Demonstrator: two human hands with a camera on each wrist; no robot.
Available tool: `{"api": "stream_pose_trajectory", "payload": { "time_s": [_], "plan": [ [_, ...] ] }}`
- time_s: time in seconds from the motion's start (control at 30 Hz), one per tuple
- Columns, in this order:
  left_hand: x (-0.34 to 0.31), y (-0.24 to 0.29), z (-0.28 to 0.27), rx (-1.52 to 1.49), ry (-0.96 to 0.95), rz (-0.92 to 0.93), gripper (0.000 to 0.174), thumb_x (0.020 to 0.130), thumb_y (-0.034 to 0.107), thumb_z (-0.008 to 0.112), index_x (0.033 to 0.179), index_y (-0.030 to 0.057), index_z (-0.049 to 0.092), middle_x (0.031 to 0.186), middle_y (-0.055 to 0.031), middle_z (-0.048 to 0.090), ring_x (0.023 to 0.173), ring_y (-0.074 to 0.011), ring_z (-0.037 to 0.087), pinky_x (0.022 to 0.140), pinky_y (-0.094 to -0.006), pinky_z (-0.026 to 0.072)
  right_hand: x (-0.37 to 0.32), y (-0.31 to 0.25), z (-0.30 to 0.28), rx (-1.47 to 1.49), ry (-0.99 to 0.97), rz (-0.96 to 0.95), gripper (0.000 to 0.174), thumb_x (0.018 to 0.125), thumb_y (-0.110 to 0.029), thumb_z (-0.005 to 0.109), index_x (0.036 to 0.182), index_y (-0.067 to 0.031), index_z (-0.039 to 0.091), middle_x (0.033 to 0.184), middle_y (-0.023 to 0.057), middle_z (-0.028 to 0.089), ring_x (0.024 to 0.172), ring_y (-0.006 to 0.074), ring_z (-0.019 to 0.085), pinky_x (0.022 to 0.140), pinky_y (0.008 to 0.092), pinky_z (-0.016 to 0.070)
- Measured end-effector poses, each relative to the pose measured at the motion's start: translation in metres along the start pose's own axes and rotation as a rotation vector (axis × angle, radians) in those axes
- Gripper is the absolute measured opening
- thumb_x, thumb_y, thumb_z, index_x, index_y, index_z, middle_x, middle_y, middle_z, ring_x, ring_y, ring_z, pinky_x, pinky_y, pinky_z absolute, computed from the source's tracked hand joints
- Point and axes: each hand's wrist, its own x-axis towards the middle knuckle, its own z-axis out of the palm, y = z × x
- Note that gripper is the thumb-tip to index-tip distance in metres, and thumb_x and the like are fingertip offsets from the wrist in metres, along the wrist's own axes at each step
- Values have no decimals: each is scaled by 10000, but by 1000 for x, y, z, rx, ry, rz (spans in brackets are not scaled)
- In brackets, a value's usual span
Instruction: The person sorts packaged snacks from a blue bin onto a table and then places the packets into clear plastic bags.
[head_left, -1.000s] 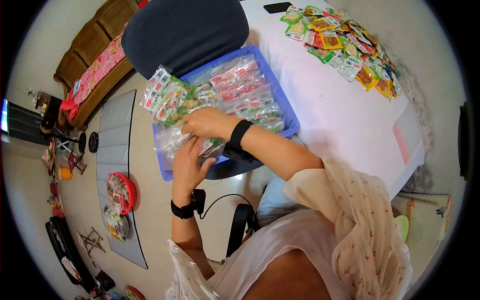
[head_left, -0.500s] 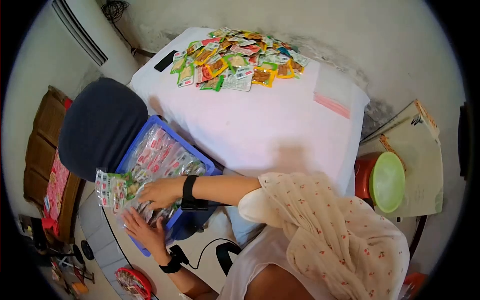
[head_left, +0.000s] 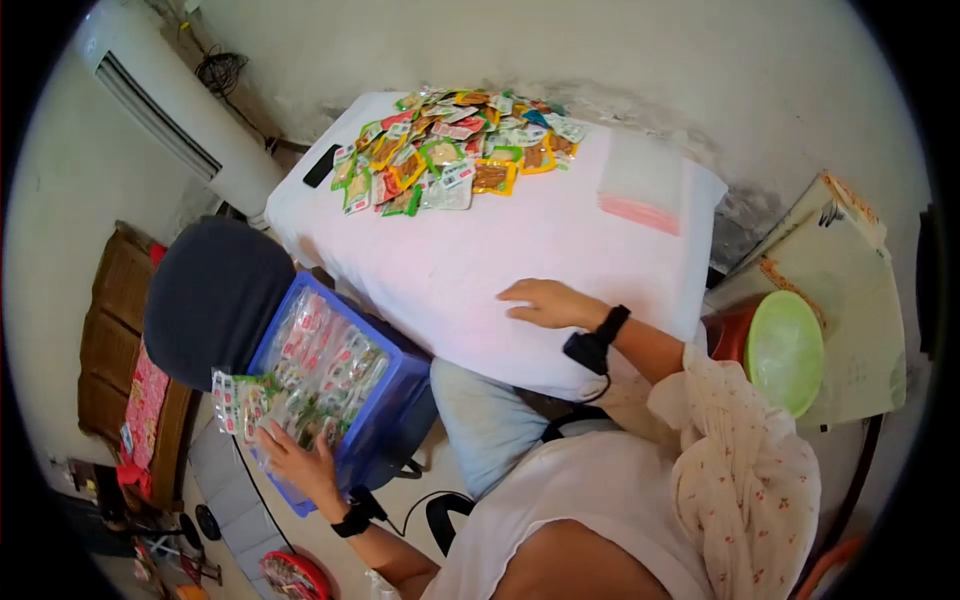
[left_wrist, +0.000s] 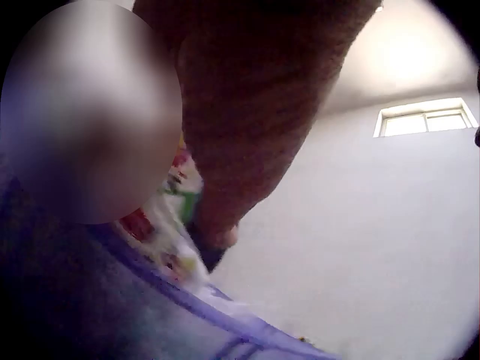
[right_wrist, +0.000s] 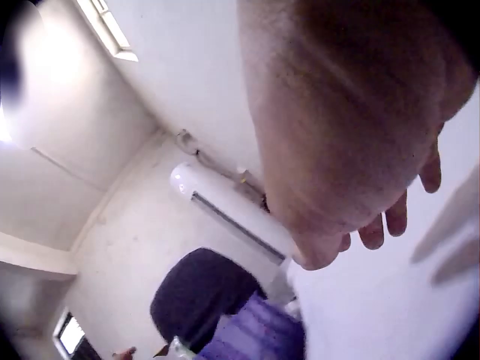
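Observation:
My left hand (head_left: 300,465) lies with spread fingers on clear bags of snack packets (head_left: 325,350) in a blue plastic basket (head_left: 385,428). In the left wrist view the same hand (left_wrist: 244,112) reaches down past the basket's rim (left_wrist: 187,306). My right hand (head_left: 550,303) is over the white-covered table (head_left: 450,255), fingers loosely extended and holding nothing. Its palm (right_wrist: 352,135) and fingers show above the white cloth in the right wrist view. Farther back on the table lies a heap of loose snack packets (head_left: 440,160), with a stack of flat clear bags (head_left: 640,195) to its right.
A dark chair back (head_left: 215,300) rises behind the basket. A black phone (head_left: 321,166) lies at the table's left corner. Right of the table stand a green basin (head_left: 785,353) and a board. A red basin (head_left: 300,578) with packets sits on the floor at lower left.
My right hand has left the bags in the basket and moved right, over the table. My left hand stays on the bags. The head view has swung right, towards the table.

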Motion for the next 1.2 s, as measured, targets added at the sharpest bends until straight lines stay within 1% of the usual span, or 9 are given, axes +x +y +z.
{"api": "stream_pose_trajectory", "payload": {
  "time_s": [0.13, 0.23, 0.4, 0.53, 0.67, 0.87, 0.93, 1.03, 1.2],
  "plan": [
    [11, 95, 6, -563, 161, 146, 610, 766, 116, 707, 1319, 16, 470, 1375, -218, 435, 1273, -402, 397, 1068, -477, 287, -63, 53, -11, -176, 95, 172, 362, 880, -240, 592, 1181, -39, 593, 1244, 171, 559, 1177, 323, 497, 983, 411, 402],
    [23, 191, -2, -886, -53, 404, 436, 797, 68, 657, 1218, 14, 554, 1305, -216, 500, 1220, -394, 454, 1023, -451, 353, -85, 64, -7, -327, 179, 141, 383, 849, -229, 624, 1186, -53, 589, 1305, 162, 513, 1258, 310, 424, 1012, 457, 356],
    [33, 302, 36, -1110, -239, 611, 368, 796, 59, 639, 1161, 35, 602, 1246, -165, 554, 1157, -339, 513, 986, -406, 412, -95, 66, 4, -314, 301, 89, 405, 818, -206, 656, 1192, -69, 580, 1346, 139, 474, 1291, 294, 382, 1026, 484, 317],
    [39, 361, 78, -1125, -337, 587, 355, 801, 71, 638, 1151, 22, 603, 1234, -183, 557, 1154, -345, 510, 992, -410, 408, -96, 64, 3, -299, 350, 70, 389, 809, -189, 663, 1173, -74, 594, 1335, 124, 485, 1276, 289, 396, 1013, 470, 322],
    [35, 383, 107, -1047, -242, 515, 328, 794, 94, 644, 1111, 13, 622, 1219, -199, 562, 1149, -360, 505, 993, -429, 400, -90, 67, 1, -246, 368, 71, 354, 801, -184, 664, 1137, -81, 617, 1309, 114, 512, 1253, 280, 416, 998, 472, 333],
    [31, 383, 111, -1021, -204, 480, 289, 784, 100, 646, 1057, 7, 639, 1212, -199, 569, 1148, -367, 505, 980, -444, 397, -41, 96, -16, -75, 321, 256, 329, 812, -205, 663, 1113, -77, 627, 1082, 121, 640, 1035, 287, 579, 889, 391, 443],
    [32, 383, 111, -1025, -199, 471, 282, 783, 96, 645, 1051, 8, 641, 1210, -197, 571, 1149, -367, 505, 978, -443, 397, 0, 117, -19, 379, 512, 403, 354, 842, -222, 655, 1135, -31, 601, 1003, 119, 661, 927, 244, 629, 777, 334, 496],
    [32, 383, 111, -1025, -207, 478, 265, 787, 94, 642, 1039, 14, 646, 1209, -188, 575, 1154, -367, 502, 982, -441, 393, 51, 121, -48, 677, 541, 509, 484, 885, -237, 629, 1290, -22, 475, 1136, 89, 597, 959, 152, 605, 752, 296, 494],
    [31, 383, 110, -1039, -196, 447, 245, 794, 89, 634, 1028, 24, 655, 1198, -186, 581, 1157, -360, 505, 980, -438, 387, 130, 145, -49, 949, 681, 624, 583, 865, -208, 634, 1338, 14, 377, 1124, 141, 597, 857, 180, 637, 664, 300, 516]
  ]
}}
